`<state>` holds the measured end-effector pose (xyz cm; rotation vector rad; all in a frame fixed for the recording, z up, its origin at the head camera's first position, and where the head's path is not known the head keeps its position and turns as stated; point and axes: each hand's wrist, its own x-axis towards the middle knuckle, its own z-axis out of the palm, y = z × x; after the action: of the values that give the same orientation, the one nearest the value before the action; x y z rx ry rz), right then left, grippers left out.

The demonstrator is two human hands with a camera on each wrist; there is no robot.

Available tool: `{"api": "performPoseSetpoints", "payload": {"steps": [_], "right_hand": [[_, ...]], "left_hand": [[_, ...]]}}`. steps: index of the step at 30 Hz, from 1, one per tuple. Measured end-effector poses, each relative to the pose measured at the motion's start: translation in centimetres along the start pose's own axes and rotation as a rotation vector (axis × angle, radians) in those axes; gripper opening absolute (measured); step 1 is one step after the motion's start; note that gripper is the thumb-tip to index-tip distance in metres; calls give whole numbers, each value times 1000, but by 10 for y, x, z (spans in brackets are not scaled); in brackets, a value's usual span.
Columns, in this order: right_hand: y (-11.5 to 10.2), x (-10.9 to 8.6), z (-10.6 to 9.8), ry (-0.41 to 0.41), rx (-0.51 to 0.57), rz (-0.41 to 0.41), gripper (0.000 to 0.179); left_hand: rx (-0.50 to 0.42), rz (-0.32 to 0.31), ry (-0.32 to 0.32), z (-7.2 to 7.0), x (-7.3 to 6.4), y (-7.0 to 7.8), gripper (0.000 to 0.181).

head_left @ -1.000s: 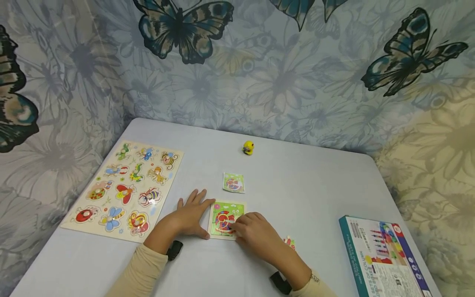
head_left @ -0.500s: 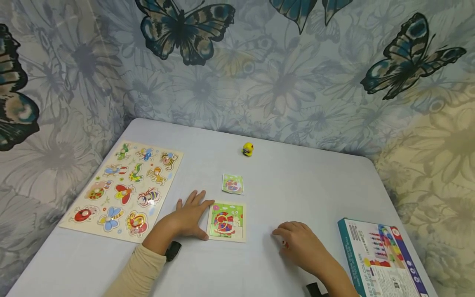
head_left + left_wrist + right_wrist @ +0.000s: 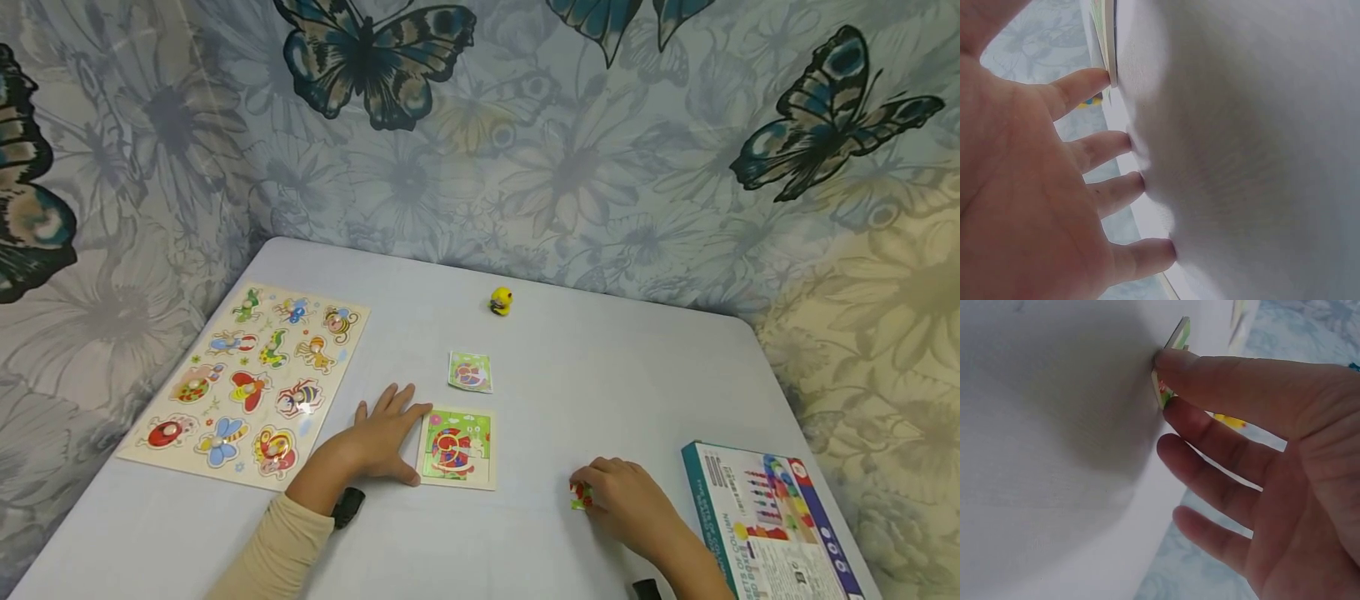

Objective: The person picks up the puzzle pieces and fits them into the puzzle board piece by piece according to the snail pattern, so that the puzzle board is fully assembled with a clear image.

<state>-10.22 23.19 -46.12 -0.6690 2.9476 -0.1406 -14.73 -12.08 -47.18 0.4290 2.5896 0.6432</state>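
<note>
A small square puzzle board (image 3: 491, 475) with a red snail picture lies in the middle of the table. My left hand (image 3: 382, 442) rests beside it with fingers spread, thumb and index finger at its left edge. In the left wrist view, the fingertips (image 3: 1161, 253) press on the white tabletop. To the right of the board, my right hand (image 3: 626, 508) pinches a small red and green puzzle piece (image 3: 579, 502). The right wrist view shows the piece (image 3: 1163, 394) tilted between thumb and index finger, partly hidden by the thumb, close over the table.
A small picture card (image 3: 470, 372) lies behind the board. At left is a large insect peg puzzle (image 3: 217, 454). A yellow toy duck (image 3: 501, 301) stands near the back edge, and a boxed set (image 3: 780, 521) lies at right. A butterfly-patterned wall (image 3: 525, 167) borders the table.
My right hand has left the snail board, moved right to the loose pieces and now has a puzzle piece between its fingers. The left hand has stayed at the board's edge.
</note>
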Motion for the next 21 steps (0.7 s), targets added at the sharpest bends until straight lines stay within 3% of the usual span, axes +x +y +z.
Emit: {"api": "performPoseSetpoints", "payload": {"steps": [13, 17, 21], "right_hand": [[-1, 2, -1, 14, -15, -92, 35], [-14, 12, -6, 40, -39, -126, 36], [-33, 30, -10, 65, -54, -210, 37]], "left_hand": [[10, -2, 3, 2, 2, -1, 99], [6, -7, -2, 2, 2, -2, 100], [-4, -12, -5, 1, 2, -2, 99]]}}
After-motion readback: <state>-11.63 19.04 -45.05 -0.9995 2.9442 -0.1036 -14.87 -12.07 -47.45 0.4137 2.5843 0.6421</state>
